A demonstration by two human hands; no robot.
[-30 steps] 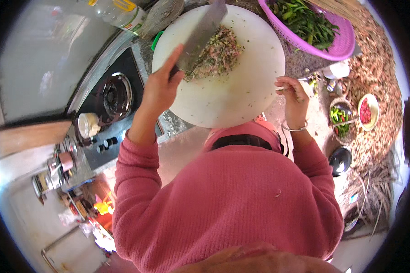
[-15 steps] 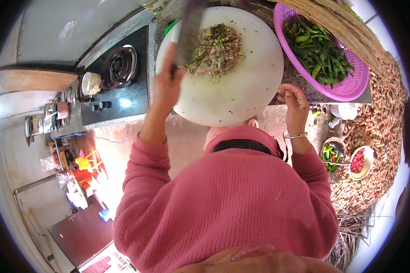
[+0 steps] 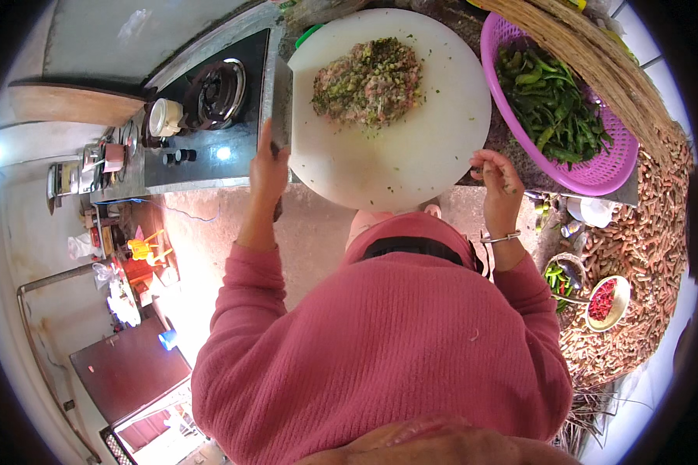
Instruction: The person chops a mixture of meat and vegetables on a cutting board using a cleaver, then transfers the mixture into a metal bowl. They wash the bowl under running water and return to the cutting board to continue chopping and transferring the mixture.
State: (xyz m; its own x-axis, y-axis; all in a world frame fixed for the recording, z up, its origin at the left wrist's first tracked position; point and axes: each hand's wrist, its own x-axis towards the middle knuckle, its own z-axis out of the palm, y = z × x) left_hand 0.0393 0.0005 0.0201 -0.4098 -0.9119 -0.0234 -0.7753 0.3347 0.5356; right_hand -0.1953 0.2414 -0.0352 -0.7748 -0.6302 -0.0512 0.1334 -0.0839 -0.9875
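My left hand (image 3: 268, 174) is closed round the dark handle of a cleaver (image 3: 281, 105), to the left of a round white chopping board (image 3: 442, 147). Its grey blade stands nearly upright along the board's left edge and is hard to tell from the counter behind. On the upper part of the board lies a flattened heap of minced meat with chopped greens (image 3: 371, 81), with small green flecks scattered round it. By the board's lower right edge my right hand (image 3: 501, 182) has its fingers curled in, with green bits stuck to them; what they may pinch is hidden.
Right of the board, a purple basket (image 3: 622, 167) holds green peppers (image 3: 547, 101). A black gas stove (image 3: 198, 167) is at the left. Lower right, a bowl of red chillies (image 3: 602, 299) stands beside another container of green and red chillies (image 3: 557, 277).
The cleaver has come off the minced meat, and my left hand has moved left and down with it, beyond the board's edge. My right hand stays nearly in place, its fingers more curled.
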